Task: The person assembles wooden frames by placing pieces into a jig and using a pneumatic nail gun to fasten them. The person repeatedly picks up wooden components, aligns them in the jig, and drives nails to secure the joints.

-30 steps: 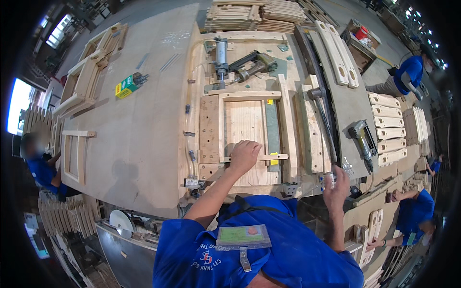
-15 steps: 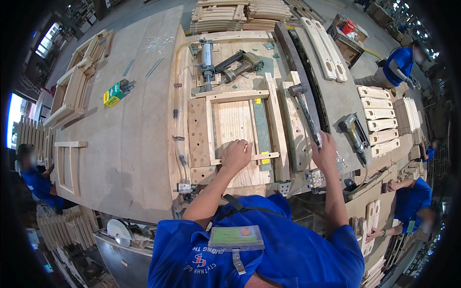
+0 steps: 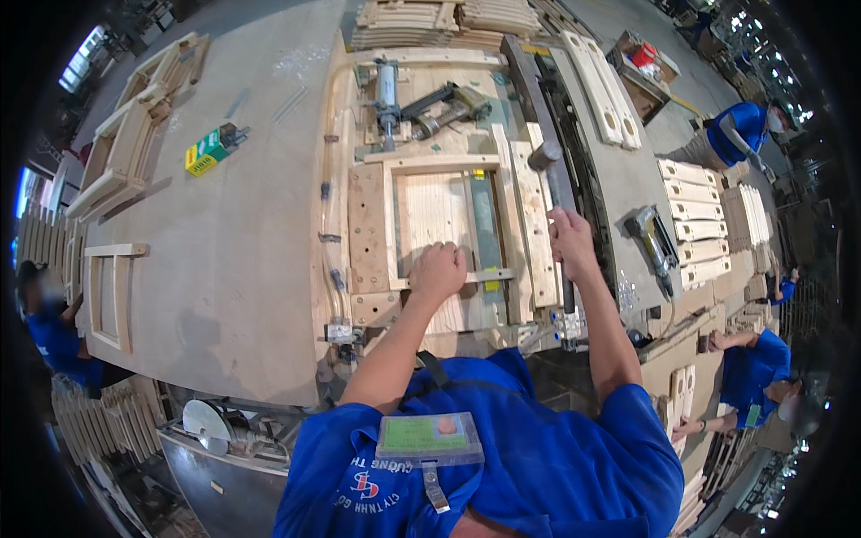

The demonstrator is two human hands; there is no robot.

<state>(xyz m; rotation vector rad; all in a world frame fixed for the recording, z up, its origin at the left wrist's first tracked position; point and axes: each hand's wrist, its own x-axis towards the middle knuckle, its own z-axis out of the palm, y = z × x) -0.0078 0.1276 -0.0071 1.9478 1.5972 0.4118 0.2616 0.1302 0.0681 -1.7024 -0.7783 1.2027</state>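
A pale wooden frame [image 3: 389,215] lies in a wooden jig [image 3: 368,251] on the bench before me. My left hand [image 3: 439,271] is closed over its near rail [image 3: 491,276], at the rail's left part; the hand hides that end. My right hand [image 3: 571,240] grips the handle of a hammer [image 3: 554,186], right of the frame. The hammer's head points away from me, over the jig's right side. Beyond the frame lie a nail gun [image 3: 453,112] and an air cylinder [image 3: 387,94].
A staple box [image 3: 208,152] and a small wooden frame [image 3: 120,296] lie on the left board. Assembled frames [image 3: 121,157] stand farther off. At right are a second nail gun [image 3: 653,242] and stacked slats [image 3: 695,220]. Several co-workers in blue stand around.
My right hand has moved left and away from me with the hammer, its grip now closer to the jig. My left hand stays on the near rail. The whole view has shifted slightly.
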